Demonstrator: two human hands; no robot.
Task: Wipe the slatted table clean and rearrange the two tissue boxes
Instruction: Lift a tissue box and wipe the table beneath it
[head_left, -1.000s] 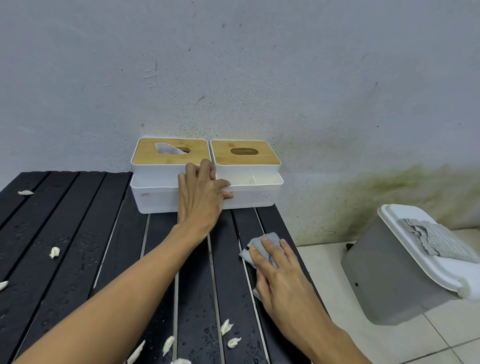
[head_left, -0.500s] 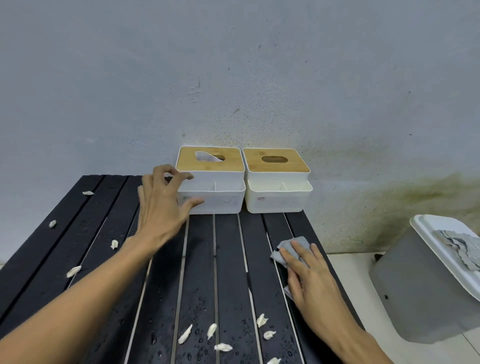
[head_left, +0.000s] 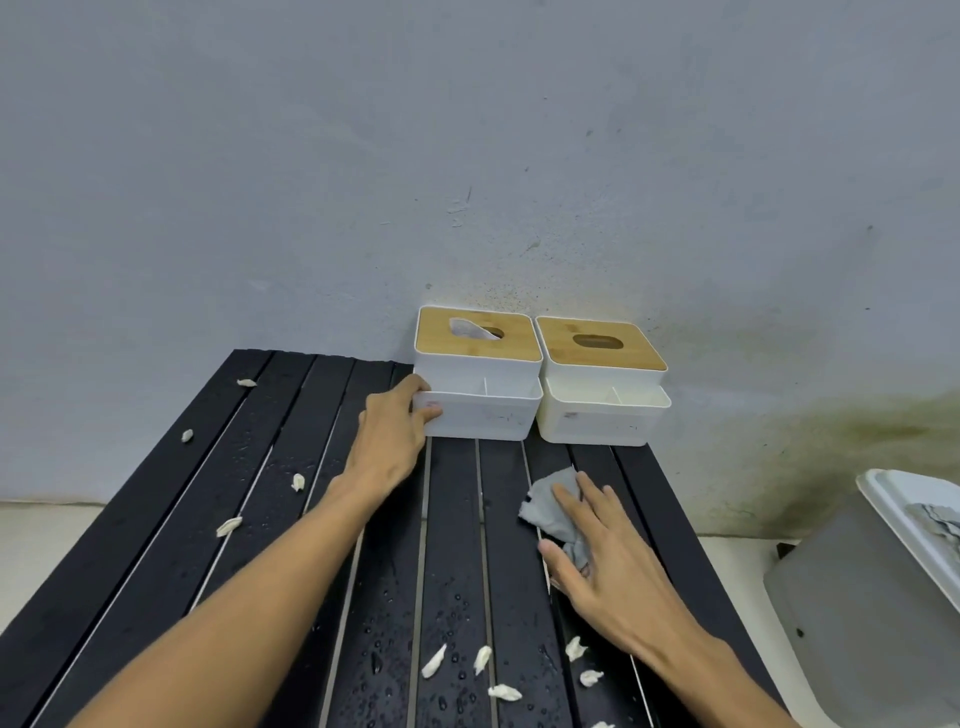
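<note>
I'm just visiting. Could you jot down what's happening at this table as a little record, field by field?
Surface: slatted table, black, wet with droplets
Left hand: grips the left tissue box at its near left corner
Right hand: pressed flat on the grey cloth
Right tissue box: beside the left one, no tissue showing
Litter: white scraps scattered over the slats
Beside table: grey bin with white lid

No legible writing
The left tissue box (head_left: 478, 374) and the right tissue box (head_left: 602, 382) each bear a small faint mark low on the white front wall, too small and blurred to read
</note>
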